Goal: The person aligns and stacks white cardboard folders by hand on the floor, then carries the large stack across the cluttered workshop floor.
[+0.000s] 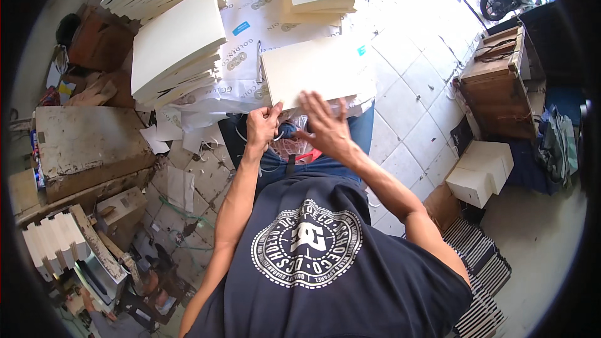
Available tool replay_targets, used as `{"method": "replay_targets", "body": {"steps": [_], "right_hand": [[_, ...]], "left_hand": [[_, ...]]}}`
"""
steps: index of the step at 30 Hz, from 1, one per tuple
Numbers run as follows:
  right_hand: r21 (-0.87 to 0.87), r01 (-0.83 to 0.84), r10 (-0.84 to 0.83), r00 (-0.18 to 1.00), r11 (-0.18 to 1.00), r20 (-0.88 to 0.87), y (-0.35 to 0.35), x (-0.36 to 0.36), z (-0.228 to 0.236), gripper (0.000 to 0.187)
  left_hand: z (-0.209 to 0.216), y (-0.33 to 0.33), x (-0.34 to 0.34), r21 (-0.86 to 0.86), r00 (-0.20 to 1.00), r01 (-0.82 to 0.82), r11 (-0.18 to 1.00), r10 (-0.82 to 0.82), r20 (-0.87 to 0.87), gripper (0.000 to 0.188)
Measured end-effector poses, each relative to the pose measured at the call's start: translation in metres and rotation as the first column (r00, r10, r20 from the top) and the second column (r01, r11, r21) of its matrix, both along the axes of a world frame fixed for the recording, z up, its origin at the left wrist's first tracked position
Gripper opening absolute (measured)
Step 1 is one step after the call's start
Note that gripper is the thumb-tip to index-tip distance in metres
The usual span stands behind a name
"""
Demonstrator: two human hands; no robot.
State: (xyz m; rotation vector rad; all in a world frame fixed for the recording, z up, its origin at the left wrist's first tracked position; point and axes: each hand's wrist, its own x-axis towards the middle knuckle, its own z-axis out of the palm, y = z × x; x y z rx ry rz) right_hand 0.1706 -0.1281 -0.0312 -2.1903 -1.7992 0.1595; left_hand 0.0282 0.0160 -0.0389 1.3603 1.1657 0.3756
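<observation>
My left hand (261,126) is pinched shut on a thin pale string or wire loop (277,137) at the near edge of the flat cream rectangular paper block (316,69) lying across my knees, while my right hand (325,126) lies open, fingers spread flat on that same edge. I judge I'm mid-binding, and next the block wants steadying while the loop is drawn. It's tight left beside the tall cream stack (175,47); the white tiled floor (413,94) right lies open.
</observation>
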Motion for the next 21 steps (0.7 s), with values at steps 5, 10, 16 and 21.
{"method": "replay_targets", "body": {"steps": [5, 10, 16, 21], "right_hand": [[0.019, 0.165, -0.166, 0.986, 0.986, 0.014, -0.043, 0.063, 0.01, 0.093], [0.18, 0.07, -0.087, 0.992, 0.981, 0.088, -0.007, 0.091, 0.017, 0.066], [0.31, -0.15, 0.089, 0.975, 0.939, 0.201, 0.016, 0.096, 0.114, 0.018], [0.085, -0.36, 0.332, 0.914, 0.929, 0.235, -0.016, 0.044, 0.237, 0.026]], "left_hand": [[0.02, 0.0, 0.002, -0.083, 0.996, -0.007, 0.997, 0.015, 0.087, 0.043], [0.056, 0.005, 0.006, -0.181, 0.995, 0.033, 0.983, -0.015, 0.103, 0.043], [0.168, -0.015, 0.001, 0.942, 0.973, 0.199, 0.27, 0.06, -0.222, 0.048], [0.225, -0.045, 0.0, 0.855, 0.82, 0.512, 0.078, -0.343, -0.459, 0.042]]}}
